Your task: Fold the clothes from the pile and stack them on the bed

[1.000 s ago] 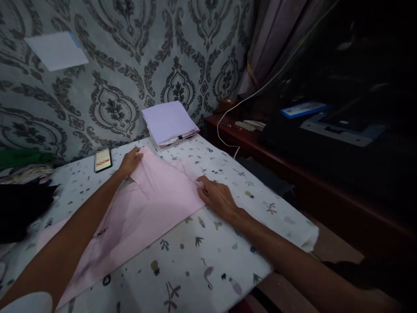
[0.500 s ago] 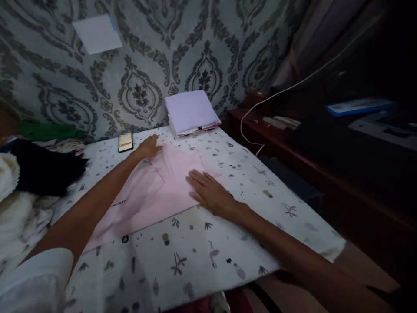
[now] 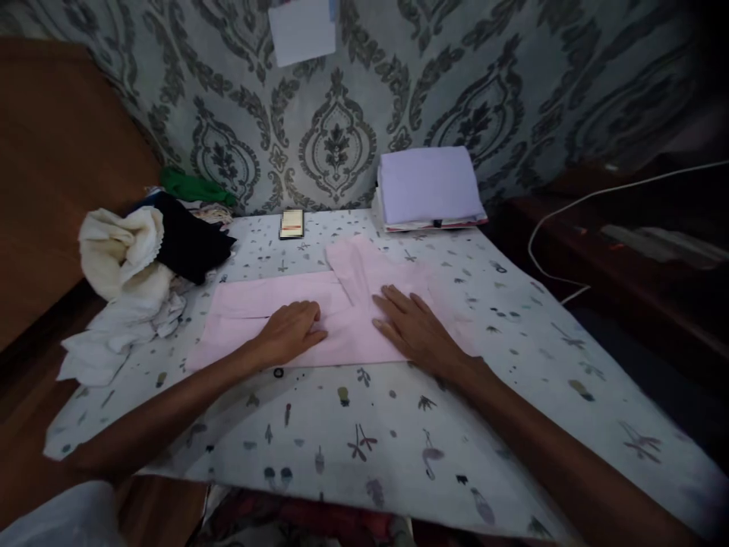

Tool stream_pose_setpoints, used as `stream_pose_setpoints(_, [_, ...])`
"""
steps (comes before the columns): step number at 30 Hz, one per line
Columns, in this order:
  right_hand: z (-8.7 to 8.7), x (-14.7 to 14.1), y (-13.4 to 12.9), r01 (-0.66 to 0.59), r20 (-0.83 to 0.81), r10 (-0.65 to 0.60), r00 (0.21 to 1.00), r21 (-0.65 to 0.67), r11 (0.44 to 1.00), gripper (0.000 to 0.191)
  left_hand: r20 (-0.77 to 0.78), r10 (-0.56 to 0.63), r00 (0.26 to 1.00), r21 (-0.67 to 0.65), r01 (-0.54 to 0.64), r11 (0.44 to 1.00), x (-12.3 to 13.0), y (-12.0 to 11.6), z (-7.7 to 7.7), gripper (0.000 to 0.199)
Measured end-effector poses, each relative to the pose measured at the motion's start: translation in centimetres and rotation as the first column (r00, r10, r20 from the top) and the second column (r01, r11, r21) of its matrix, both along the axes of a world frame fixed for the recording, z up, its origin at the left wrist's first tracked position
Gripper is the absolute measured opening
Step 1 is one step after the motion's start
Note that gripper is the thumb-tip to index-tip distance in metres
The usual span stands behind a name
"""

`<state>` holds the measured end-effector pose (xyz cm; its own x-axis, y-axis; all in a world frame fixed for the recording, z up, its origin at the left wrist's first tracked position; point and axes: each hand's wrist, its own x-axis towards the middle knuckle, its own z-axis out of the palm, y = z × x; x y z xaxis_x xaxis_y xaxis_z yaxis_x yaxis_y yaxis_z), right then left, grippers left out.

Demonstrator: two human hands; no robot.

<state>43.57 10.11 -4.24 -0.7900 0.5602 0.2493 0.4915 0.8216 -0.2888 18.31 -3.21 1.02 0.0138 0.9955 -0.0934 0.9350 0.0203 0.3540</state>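
The right hand (image 3: pixel 418 327) lies palm down on the pink garment (image 3: pixel 353 334), fingers stretched and a little spread, grasping nothing; the broad contact probably keeps the cloth flat and stops it sliding. The left hand (image 3: pixel 290 330) rests over the garment's near edge, fingers half bent and thumb apart, with nothing visibly pinched; it seems to steady or smooth that side.

The garment is spread in a low, long shape on the patterned sheet (image 3: pixel 319 425), perhaps so that its layers can be lined up. Its near edge runs almost straight, while a creased flap juts up at the middle of the far side. The fabric looks thin, soft and matte.

Beyond the garment is a flat, rectangular phone (image 3: pixel 292 225). Beyond it and to the right sits a lilac-topped stack (image 3: pixel 430 186), boxy, with pale and reddish edges below and a small dark clip in front, likely set there to be out of the way. Left of the garment lies a loose heap: crumpled cream cloth (image 3: pixel 117 251) with a scalloped edge, limp black cloth (image 3: pixel 194 243) beside it, and bunched green cloth (image 3: pixel 197 186) farther back. Well to the garment's right, a thin white cable (image 3: pixel 529 247) bends in a smooth loop.
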Motion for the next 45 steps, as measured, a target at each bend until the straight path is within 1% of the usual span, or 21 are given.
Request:
stream_pose_setpoints(3, [-1.0, -0.2, 0.1, 0.000, 0.027, -0.001, 1.000, 0.040, 0.999, 0.058, -0.013, 0.090, 0.996, -0.027, -0.090, 0.996, -1.8, -0.7, 0.4, 0.029])
stream_pose_setpoints(5, [-1.3, -0.1, 0.1, 0.005, 0.047, -0.008, 0.999, 0.058, 0.998, 0.059, 0.000, 0.143, 0.990, -0.082, -0.142, 0.986, -3.4, -1.2, 0.8, 0.027])
stream_pose_setpoints(7, [-1.3, 0.0, 0.1, 0.012, 0.058, -0.016, 0.998, 0.068, 0.998, 0.059, 0.042, 0.136, 0.990, -0.136, -0.129, 0.982, -5.2, -1.7, 1.1, 0.022])
stream_pose_setpoints(10, [-1.3, 0.0, 0.2, 0.012, 0.047, -0.016, 0.999, 0.079, 0.997, 0.058, 0.030, 0.145, 0.989, -0.095, -0.142, 0.985, -7.5, -2.3, 1.1, 0.026])
stream_pose_setpoints(13, [-1.5, -0.1, 0.3, -0.001, 0.044, -0.004, 0.999, 0.109, 0.994, 0.060, -0.086, 0.238, 0.967, -0.034, -0.242, 0.970, -9.0, -3.4, 0.8, 0.028])
stream_pose_setpoints(16, [-2.1, -0.1, 0.7, -0.006, 0.052, -0.003, 0.999, 0.159, 0.987, 0.061, -0.122, 0.234, 0.965, -0.065, -0.243, 0.968, -10.5, -4.7, 0.9, 0.033])
stream_pose_setpoints(19, [-2.6, -0.1, 0.9, 0.001, 0.048, -0.010, 0.999, 0.184, 0.983, 0.062, -0.040, 0.202, 0.979, -0.146, -0.205, 0.968, -12.9, -6.1, 1.4, 0.033])
stream_pose_setpoints(21, [-2.7, 0.0, 0.9, 0.006, 0.055, -0.016, 0.998, 0.181, 0.983, 0.062, 0.086, 0.254, 0.963, -0.177, -0.236, 0.956, -14.6, -7.0, 1.8, 0.033])
stream_pose_setpoints(23, [-2.4, 0.1, 0.8, 0.028, 0.062, -0.039, 0.997, 0.171, 0.985, 0.061, 0.261, 0.356, 0.897, -0.185, -0.316, 0.931, -15.8, -7.9, 1.7, 0.035])
stream_pose_setpoints(24, [-2.3, 0.2, 0.8, 0.050, 0.058, -0.060, 0.996, 0.171, 0.984, 0.061, 0.353, 0.416, 0.838, -0.185, -0.374, 0.909, -16.0, -8.3, 1.5, 0.037])
stream_pose_setpoints(26, [-2.0, 0.3, 0.8, 0.093, 0.039, -0.102, 0.994, 0.179, 0.979, 0.060, 0.516, 0.504, 0.692, -0.179, -0.488, 0.854, -15.5, -9.1, 0.8, 0.039])
stream_pose_setpoints(27, [-1.9, 0.4, 0.8, 0.108, 0.026, -0.115, 0.993, 0.188, 0.976, 0.060, 0.567, 0.529, 0.632, -0.161, -0.544, 0.823, -14.9, -9.5, 0.3, 0.040])
stream_pose_setpoints(28, [-1.8, 0.5, 0.8, 0.113, 0.016, -0.118, 0.993, 0.197, 0.974, 0.060, 0.587, 0.541, 0.602, -0.123, -0.594, 0.795, -14.2, -9.8, -0.2, 0.040])
stream_pose_setpoints(29, [-1.8, 0.6, 0.8, 0.109, 0.012, -0.114, 0.993, 0.204, 0.973, 0.060, 0.577, 0.546, 0.607, -0.067, -0.632, 0.772, -13.5, -10.1, -0.6, 0.038])
stream_pose_setpoints(30, [-1.8, 0.6, 0.8, 0.099, 0.013, -0.104, 0.995, 0.210, 0.973, 0.060, 0.541, 0.553, 0.633, 0.002, -0.659, 0.752, -12.9, -10.4, -0.9, 0.036])
stream_pose_setpoints(32, [-1.9, 0.7, 0.9, 0.075, 0.020, -0.081, 0.996, 0.218, 0.973, 0.060, 0.423, 0.592, 0.686, 0.135, -0.694, 0.708, -11.9, -10.8, -1.4, 0.029])
stream_pose_setpoints(34, [-2.0, 0.7, 1.0, 0.047, 0.031, -0.055, 0.998, 0.218, 0.975, 0.060, 0.302, 0.650, 0.697, 0.184, -0.712, 0.678, -11.4, -11.1, -1.5, 0.024])
stream_pose_setpoints(35, [-2.1, 0.8, 1.0, 0.033, 0.036, -0.041, 0.998, 0.214, 0.976, 0.060, 0.239, 0.679, 0.694, 0.175, -0.719, 0.672, -11.3, -11.2, -1.5, 0.022])
stream_pose_setpoints(37, [-2.2, 0.9, 1.2, 0.016, 0.038, -0.024, 0.999, 0.207, 0.978, 0.061, 0.093, 0.711, 0.697, 0.136, -0.716, 0.685, -11.0, -11.4, -1.2, 0.021])
stream_pose_setpoints(40, [-2.4, 1.1, 1.4, 0.021, 0.030, -0.027, 0.999, 0.197, 0.980, 0.063, -0.111, 0.706, 0.700, 0.091, -0.700, 0.708, -10.6, -11.4, -0.8, 0.020])
stream_pose_setpoints(45, [-2.3, 1.3, 1.6, 0.030, 0.044, -0.039, 0.998, 0.178, 0.984, 0.064, -0.289, 0.717, 0.635, 0.048, -0.738, 0.673, -10.0, -11.3, -0.4, 0.027])
